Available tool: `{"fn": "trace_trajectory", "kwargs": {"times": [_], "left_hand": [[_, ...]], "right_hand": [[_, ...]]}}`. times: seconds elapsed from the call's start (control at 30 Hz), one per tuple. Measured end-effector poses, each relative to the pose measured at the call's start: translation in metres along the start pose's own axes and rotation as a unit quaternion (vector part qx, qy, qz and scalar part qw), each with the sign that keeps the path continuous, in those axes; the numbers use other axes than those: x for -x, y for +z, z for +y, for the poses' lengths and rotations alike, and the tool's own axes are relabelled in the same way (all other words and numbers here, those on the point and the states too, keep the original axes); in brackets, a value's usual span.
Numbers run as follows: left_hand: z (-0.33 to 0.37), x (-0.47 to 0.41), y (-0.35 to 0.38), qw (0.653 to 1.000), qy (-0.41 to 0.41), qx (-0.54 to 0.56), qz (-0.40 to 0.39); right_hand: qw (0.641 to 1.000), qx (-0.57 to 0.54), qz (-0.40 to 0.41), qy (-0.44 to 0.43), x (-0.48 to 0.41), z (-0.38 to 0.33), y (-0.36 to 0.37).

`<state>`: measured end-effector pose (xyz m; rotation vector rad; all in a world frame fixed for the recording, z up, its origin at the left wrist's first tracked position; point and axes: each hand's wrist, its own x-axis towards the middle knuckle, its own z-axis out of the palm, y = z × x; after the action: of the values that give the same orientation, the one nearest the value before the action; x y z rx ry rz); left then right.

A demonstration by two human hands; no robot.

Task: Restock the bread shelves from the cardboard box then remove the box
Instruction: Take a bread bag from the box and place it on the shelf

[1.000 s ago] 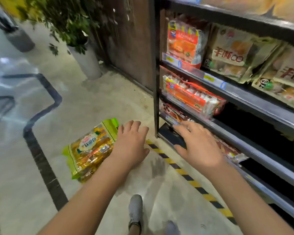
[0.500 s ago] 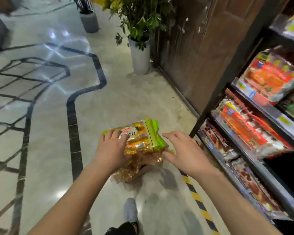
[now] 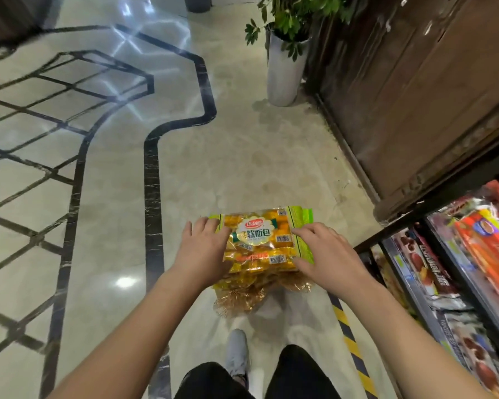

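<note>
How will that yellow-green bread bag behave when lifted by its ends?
Probably floppy: the bread bag is thin film around many small wrapped pieces, so its middle may sag. Likely light for its size, being soft bread. The glossy film could slip.
</note>
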<state>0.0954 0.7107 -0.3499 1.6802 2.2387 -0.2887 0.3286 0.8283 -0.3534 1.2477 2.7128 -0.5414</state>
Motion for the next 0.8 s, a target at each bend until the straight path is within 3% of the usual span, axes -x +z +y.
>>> {"fn": "trace_trajectory", "kwargs": {"times": [0.57, 0.7, 0.8], "left_hand": [[-0.001, -0.099, 0.058, 0.993, -0.073, 0.030, -0.084], [-0.021, -0.121, 0.090, 0.983, -0.104, 0.109, -0.104], [-0.036, -0.138, 0.112, 0.950, -0.166, 0.246, -0.095]], "right_hand": [[0.994, -0.053, -0.099, 0.002, -0.104, 0.077, 0.052], [0.989, -0.077, -0.118, 0.033, -0.120, 0.089, 0.076], [0.981, -0.125, -0.121, 0.084, -0.133, 0.101, 0.095]]}}
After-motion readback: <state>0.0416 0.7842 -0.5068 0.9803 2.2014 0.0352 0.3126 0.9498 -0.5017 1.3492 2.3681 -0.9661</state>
